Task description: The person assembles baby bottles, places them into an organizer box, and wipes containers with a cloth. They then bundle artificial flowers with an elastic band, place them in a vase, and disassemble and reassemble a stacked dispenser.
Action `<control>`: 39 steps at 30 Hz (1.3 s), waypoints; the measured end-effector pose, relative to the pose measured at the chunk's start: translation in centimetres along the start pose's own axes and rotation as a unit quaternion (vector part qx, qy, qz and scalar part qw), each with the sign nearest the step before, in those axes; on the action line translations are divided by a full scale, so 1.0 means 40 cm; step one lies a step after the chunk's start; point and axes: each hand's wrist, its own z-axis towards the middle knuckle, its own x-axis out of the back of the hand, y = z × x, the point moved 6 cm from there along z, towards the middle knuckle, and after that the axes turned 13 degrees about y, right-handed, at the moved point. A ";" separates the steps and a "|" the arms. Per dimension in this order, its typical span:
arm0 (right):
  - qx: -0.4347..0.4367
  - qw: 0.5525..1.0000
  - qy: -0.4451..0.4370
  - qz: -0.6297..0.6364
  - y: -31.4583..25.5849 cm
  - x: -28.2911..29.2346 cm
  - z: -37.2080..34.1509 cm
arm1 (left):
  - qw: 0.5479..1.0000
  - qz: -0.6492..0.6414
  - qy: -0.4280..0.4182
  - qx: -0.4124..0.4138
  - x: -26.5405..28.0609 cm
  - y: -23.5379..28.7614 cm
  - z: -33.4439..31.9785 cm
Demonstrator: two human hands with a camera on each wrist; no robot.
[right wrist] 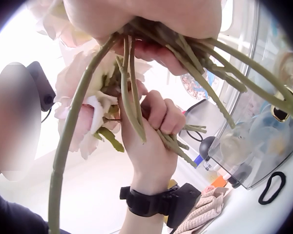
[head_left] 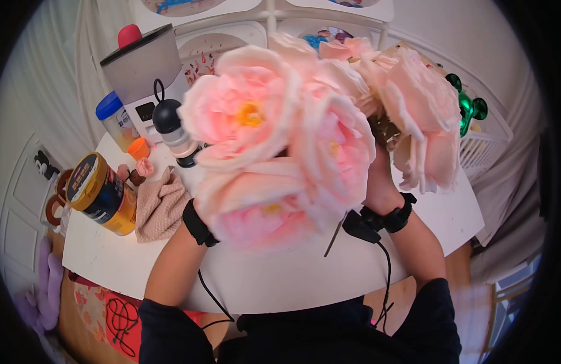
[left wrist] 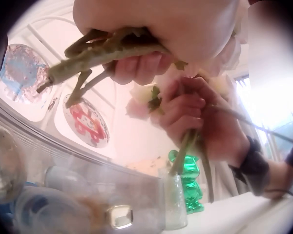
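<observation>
Large pale pink flowers with yellow centres (head_left: 250,115) fill the middle of the head view and hide my left hand. In the left wrist view, my left hand (left wrist: 156,29) grips a bundle of thick green stems (left wrist: 97,58) with cut ends. My right hand (head_left: 383,182) holds a second bunch of pink flowers (head_left: 423,109), its fingers curled round the stems. Several of those stems (right wrist: 78,112) hang below the right hand in the right wrist view, one much longer than the others. A clear textured glass vase (left wrist: 175,207) overlaps their lower ends in the left wrist view.
On the white table (head_left: 262,273), a yellow-and-black tub (head_left: 104,194), a pink waffle cloth (head_left: 162,206) and a blue-lidded jar (head_left: 116,118) stand left. A shiny green bear figure (head_left: 471,109) is back right. A transparent box (left wrist: 97,195) and black hair band (right wrist: 272,187) also show.
</observation>
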 end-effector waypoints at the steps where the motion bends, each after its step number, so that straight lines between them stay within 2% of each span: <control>1: -0.076 0.990 0.007 0.122 -0.012 -0.018 -0.005 | 0.999 0.036 -0.002 -0.020 0.001 -0.011 -0.008; 3: 0.013 1.000 0.015 -0.005 -0.006 0.017 0.027 | 0.992 0.106 -0.007 -0.061 0.003 -0.037 -0.023; 4: -0.083 0.993 -0.010 0.085 -0.015 -0.003 0.043 | 0.987 0.140 -0.012 -0.081 0.004 -0.050 -0.031; 5: -0.105 0.992 0.009 0.070 -0.043 -0.011 0.042 | 0.987 0.139 -0.014 -0.080 0.009 -0.074 -0.040; 7: -0.100 0.993 -0.003 0.066 -0.080 -0.013 0.065 | 0.982 0.161 -0.061 -0.071 0.009 -0.126 -0.048; 8: -0.109 0.992 -0.044 0.046 -0.081 0.003 0.077 | 0.993 0.041 -0.080 -0.079 0.006 -0.129 -0.035; 11: -0.122 0.991 0.000 0.062 -0.113 -0.032 0.055 | 0.991 0.054 -0.094 -0.078 -0.005 -0.136 -0.049; 12: -0.178 0.980 0.031 0.087 -0.108 -0.034 0.051 | 0.990 0.064 -0.101 -0.078 -0.007 -0.137 -0.053; 13: -0.178 0.980 0.033 0.087 -0.102 -0.018 0.062 | 0.988 0.074 -0.108 -0.080 -0.008 -0.137 -0.058; 15: -0.113 0.987 -0.110 0.028 -0.105 -0.018 0.081 | 0.984 0.097 -0.121 -0.083 -0.007 -0.137 -0.065; 17: -0.118 0.989 -0.086 0.021 -0.114 -0.005 0.088 | 0.980 0.119 -0.135 -0.087 -0.007 -0.137 -0.072; 19: -0.177 0.975 -0.137 -0.005 -0.131 -0.002 0.085 | 0.975 0.142 -0.145 -0.090 -0.010 -0.139 -0.080; 20: -0.128 0.982 -0.134 -0.046 -0.139 -0.001 0.083 | 0.972 0.153 -0.150 -0.091 -0.011 -0.140 -0.085; 21: -0.129 0.982 -0.133 -0.047 -0.139 -0.005 0.069 | 0.970 0.164 -0.155 -0.092 -0.011 -0.141 -0.092; 23: -0.016 0.977 -0.094 -0.193 -0.173 -0.007 0.056 | 0.964 0.188 -0.165 -0.093 -0.014 -0.140 -0.102; 24: -0.050 0.962 -0.112 -0.245 -0.172 -0.014 0.060 | 0.964 0.188 -0.165 -0.093 -0.017 -0.136 -0.104; 25: 0.025 0.970 -0.053 -0.237 -0.191 -0.007 0.027 | 0.967 0.184 -0.148 -0.096 -0.016 -0.125 -0.102; 27: 0.018 0.971 -0.049 -0.234 -0.186 -0.005 0.025 | 0.970 0.180 -0.132 -0.099 -0.015 -0.113 -0.093; 30: 0.001 0.973 -0.040 -0.229 -0.181 -0.002 0.024 | 0.963 0.194 -0.165 -0.086 -0.024 -0.104 -0.072; 32: -0.010 0.974 -0.036 -0.225 -0.178 -0.002 0.025 | 0.955 0.178 -0.235 -0.031 -0.045 -0.096 -0.063; 33: -0.016 0.974 -0.034 -0.223 -0.175 -0.002 0.026 | 0.955 0.178 -0.235 -0.031 -0.048 -0.097 -0.063; 35: -0.030 0.975 -0.031 -0.219 -0.168 -0.001 0.027 | 0.958 0.183 -0.190 -0.110 -0.045 -0.080 -0.061; 39: -0.051 0.976 -0.025 -0.212 -0.149 0.010 0.038 | 0.968 0.141 -0.179 -0.106 -0.044 -0.077 -0.054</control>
